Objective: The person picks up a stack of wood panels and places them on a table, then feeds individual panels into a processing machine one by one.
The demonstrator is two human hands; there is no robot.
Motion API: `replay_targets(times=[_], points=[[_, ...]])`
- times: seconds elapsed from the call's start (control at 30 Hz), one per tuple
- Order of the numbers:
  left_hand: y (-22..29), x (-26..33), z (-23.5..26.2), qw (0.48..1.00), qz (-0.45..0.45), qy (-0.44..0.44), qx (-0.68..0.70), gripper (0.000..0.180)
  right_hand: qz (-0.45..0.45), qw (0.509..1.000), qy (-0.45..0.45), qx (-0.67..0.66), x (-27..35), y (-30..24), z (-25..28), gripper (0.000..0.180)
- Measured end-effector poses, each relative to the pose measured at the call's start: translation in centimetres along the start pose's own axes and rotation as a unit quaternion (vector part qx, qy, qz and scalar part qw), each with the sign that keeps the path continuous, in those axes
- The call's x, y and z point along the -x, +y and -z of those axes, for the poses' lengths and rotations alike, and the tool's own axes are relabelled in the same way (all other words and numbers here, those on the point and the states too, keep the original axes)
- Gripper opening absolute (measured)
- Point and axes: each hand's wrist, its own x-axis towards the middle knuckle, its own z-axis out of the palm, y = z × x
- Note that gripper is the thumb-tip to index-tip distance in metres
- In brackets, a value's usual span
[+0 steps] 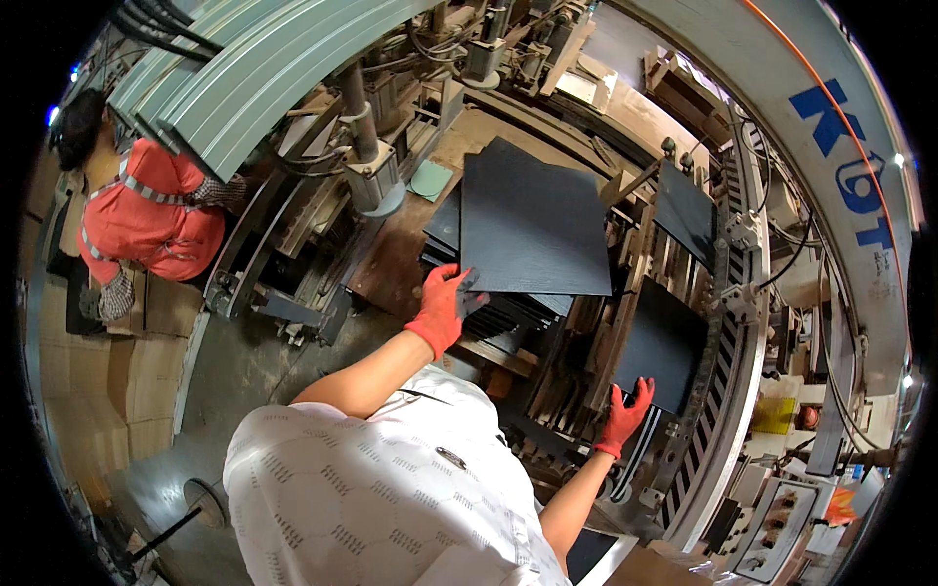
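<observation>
A grey machine frame arches over the work area, with a slatted bed running beneath it. At far left, beyond the machine, a co-worker in an orange-red vest bends forward. A stack of dark panels stands before the wearer, its edges unevenly fanned; across it lies the broad top panel, its near edge toward the wearer. To its right, two further panels rest on the bed: the near panel and, well apart from it, the far panel. The gloved left hand touches the top panel's near-left corner; whether it pinches that corner cannot be told. The gloved right hand, fingers spread, is at the near panel's near edge. The step in hand appears to be placing panels on the bed; the next move seems to call for squaring the near panel while steadying the top one. Smallest, a pale green sheet lies left of the stack.
</observation>
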Motion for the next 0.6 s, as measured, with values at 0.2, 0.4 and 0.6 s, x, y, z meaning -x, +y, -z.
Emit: replay_targets(times=[0.2, 0.4, 0.6], points=[[0.2, 4.4, 3.4, 0.944, 0.240, -0.198, -0.114, 0.048, -0.012, 1.000, 0.019, 0.009, -0.2, -1.8, 1.0, 0.048], [-3.2, -0.9, 6.2, 0.954, -0.045, -0.218, -0.203, 0.052, 0.036, 0.971, 0.229, 0.055, 0.6, -1.4, 0.1, 0.026], [-1.5, 1.6, 1.4, 0.985, 0.033, -0.147, -0.088, 0.043, -0.139, 0.849, 0.351, -0.370, 4.4, -4.6, -4.9, 0.012]])
